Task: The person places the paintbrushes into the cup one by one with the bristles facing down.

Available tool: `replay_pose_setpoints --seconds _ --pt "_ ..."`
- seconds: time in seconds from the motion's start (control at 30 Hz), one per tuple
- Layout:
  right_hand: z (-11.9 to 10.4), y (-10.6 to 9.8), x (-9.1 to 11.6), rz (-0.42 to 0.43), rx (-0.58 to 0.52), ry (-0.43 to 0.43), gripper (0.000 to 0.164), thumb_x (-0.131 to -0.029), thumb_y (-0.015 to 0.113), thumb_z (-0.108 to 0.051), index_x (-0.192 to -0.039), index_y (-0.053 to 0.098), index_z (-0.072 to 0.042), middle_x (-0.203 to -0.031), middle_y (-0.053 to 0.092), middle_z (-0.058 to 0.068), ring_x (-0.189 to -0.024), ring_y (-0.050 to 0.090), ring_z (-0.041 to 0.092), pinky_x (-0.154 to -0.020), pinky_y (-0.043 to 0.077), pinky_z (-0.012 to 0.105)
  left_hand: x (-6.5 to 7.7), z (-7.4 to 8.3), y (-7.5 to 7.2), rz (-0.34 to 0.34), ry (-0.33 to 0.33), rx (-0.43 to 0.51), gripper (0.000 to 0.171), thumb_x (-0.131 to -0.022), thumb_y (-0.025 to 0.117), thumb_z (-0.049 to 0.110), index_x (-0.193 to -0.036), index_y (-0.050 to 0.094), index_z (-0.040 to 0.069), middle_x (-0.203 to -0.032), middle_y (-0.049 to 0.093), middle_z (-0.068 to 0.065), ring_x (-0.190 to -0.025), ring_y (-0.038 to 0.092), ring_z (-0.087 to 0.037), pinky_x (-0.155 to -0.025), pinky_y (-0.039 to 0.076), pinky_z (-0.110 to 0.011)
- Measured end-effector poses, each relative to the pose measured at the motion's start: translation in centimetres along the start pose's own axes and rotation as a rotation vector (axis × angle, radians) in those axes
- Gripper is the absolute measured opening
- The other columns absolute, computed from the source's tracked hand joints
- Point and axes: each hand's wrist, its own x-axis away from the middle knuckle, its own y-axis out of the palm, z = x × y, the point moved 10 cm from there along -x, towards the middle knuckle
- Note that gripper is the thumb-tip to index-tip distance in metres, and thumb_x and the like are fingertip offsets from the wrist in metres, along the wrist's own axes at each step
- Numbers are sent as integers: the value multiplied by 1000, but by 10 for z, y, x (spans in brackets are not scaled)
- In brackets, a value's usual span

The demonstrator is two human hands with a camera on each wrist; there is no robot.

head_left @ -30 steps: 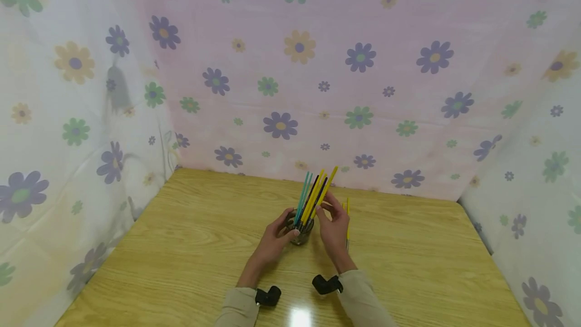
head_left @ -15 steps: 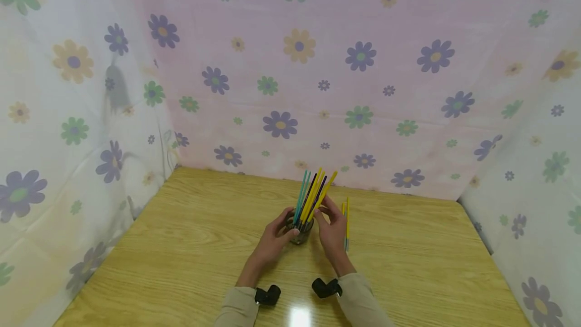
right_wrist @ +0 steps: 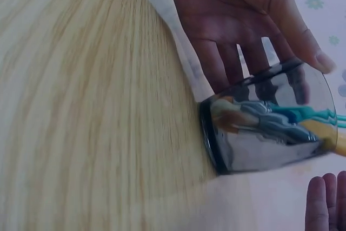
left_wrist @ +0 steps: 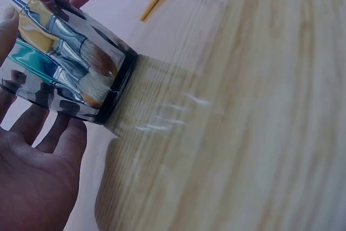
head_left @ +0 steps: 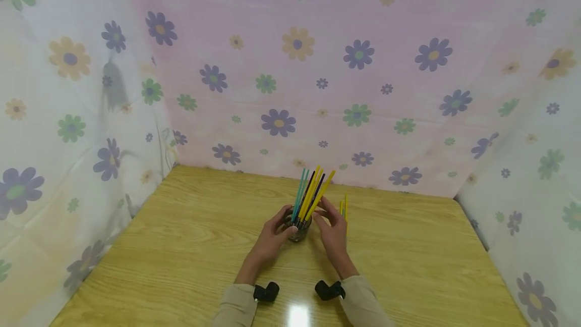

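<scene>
A clear glass (head_left: 298, 233) with a dark base stands on the table, holding several paintbrushes (head_left: 310, 196), bristles down. Their handles are yellow, teal and dark, leaning to the right. My left hand (head_left: 269, 240) grips the glass from the left, thumb in front and fingers behind, as the right wrist view shows. Close to the glass's right side is my right hand (head_left: 333, 236), its fingers (right_wrist: 324, 201) extended and apart from the glass in the right wrist view. Behind that hand lie more brushes (head_left: 346, 206) with yellow and teal handles, partly hidden by it.
The wood-grain table (head_left: 204, 226) runs back to a floral cloth (head_left: 272, 64), which hangs behind it and on both sides. Each wrist carries a small black camera (head_left: 267, 292). Glare shows on the table's front part.
My right hand has drawn slightly away from the brush handles, its fingers loosening. The brushes have settled a little to the left. My left hand keeps its grip on the glass.
</scene>
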Motion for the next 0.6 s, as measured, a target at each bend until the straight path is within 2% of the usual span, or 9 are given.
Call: replay_pose_setpoints --seconds 0.13,0.3,0.43,0.6 --pt "6 -18 1 27 -60 61 47 -95 65 5 -141 58 3 -131 63 27 -102 68 19 -84 60 23 0 -1 0 0 -16 -1 62 -103 61 12 -159 34 9 -155 47 -12 -142 45 -32 -120 35 -49" --pt "26 -50 1 87 -234 236 42 -100 59 2 -142 56 2 -119 67 12 -93 69 12 -82 63 31 1 -2 2 -15 -21 10 63 -103 61 12 -159 32 8 -156 46 -12 -142 45 -31 -120 35 -49" --pt "41 -74 0 119 -306 351 47 -102 58 -2 -147 48 5 -111 68 0 -91 68 11 -85 62 30 0 -3 1 -13 -13 7 61 -103 62 13 -158 36 12 -156 46 -10 -142 45 -31 -120 35 -49" --pt "56 -97 0 146 -335 442 52 -102 58 -1 -151 41 8 -107 70 -3 -89 69 7 -85 61 25 -1 -5 1 -11 -16 13 63 -103 62 14 -159 34 11 -157 45 -10 -143 44 -31 -121 35 -47"
